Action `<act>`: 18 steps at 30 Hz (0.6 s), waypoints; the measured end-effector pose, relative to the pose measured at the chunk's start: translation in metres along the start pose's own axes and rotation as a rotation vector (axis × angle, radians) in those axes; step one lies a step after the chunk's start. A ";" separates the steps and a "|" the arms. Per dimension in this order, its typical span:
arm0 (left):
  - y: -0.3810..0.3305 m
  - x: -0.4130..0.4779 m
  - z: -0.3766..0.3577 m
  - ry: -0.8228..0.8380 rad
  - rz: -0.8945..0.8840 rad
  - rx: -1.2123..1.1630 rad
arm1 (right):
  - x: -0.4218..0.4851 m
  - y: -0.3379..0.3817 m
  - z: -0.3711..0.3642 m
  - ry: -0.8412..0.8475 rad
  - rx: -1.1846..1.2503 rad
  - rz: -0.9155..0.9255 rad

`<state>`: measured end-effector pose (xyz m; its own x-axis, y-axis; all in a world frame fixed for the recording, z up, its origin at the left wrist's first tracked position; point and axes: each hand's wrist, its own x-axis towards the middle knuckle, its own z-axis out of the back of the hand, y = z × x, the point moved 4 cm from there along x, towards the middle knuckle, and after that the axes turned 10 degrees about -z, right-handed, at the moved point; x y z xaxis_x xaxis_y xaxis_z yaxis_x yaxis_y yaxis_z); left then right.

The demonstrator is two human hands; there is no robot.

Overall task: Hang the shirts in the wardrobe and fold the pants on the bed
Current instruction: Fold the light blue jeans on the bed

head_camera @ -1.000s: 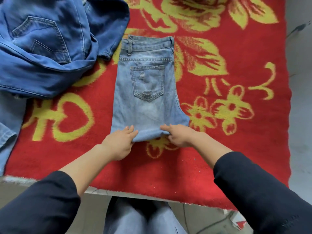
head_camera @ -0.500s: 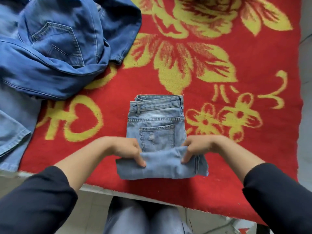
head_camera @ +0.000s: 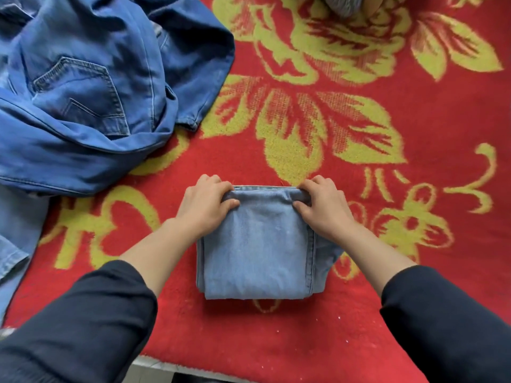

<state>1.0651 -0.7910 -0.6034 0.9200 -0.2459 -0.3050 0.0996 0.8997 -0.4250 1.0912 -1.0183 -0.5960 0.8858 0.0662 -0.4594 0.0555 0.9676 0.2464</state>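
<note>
Left grip (head_camera: 206, 208) and right grip (head_camera: 323, 208), fingers curled, pinch the far corners of pale jeans (head_camera: 257, 252) folded square; a seam (head_camera: 311, 261) runs back from the right grip.

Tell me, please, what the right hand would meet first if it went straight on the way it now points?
The right hand points away and leftward. Beyond the folded light jeans it grips lies red blanket, then probably the crumpled dark blue jeans; depth is unclear.
</note>
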 end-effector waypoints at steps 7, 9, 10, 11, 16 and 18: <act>-0.018 0.018 -0.041 0.098 -0.177 0.133 | 0.018 0.017 -0.034 0.204 0.080 0.085; -0.015 0.022 -0.048 0.248 -0.108 0.065 | 0.024 0.015 -0.044 0.323 0.015 0.029; -0.013 0.023 -0.050 0.293 -0.080 0.048 | 0.026 0.015 -0.046 0.346 -0.024 0.018; -0.013 0.025 -0.050 0.314 -0.058 0.042 | 0.029 0.015 -0.046 0.350 -0.051 0.012; -0.015 0.030 -0.035 0.425 0.004 0.051 | 0.033 0.029 -0.032 0.357 -0.161 0.021; -0.021 0.024 -0.029 0.472 0.011 0.038 | 0.025 0.033 -0.031 0.431 -0.236 0.003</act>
<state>1.0742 -0.8264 -0.6268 0.6493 -0.3656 -0.6669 0.1128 0.9135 -0.3909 1.1010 -0.9770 -0.6259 0.6118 0.1154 -0.7826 -0.0966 0.9928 0.0709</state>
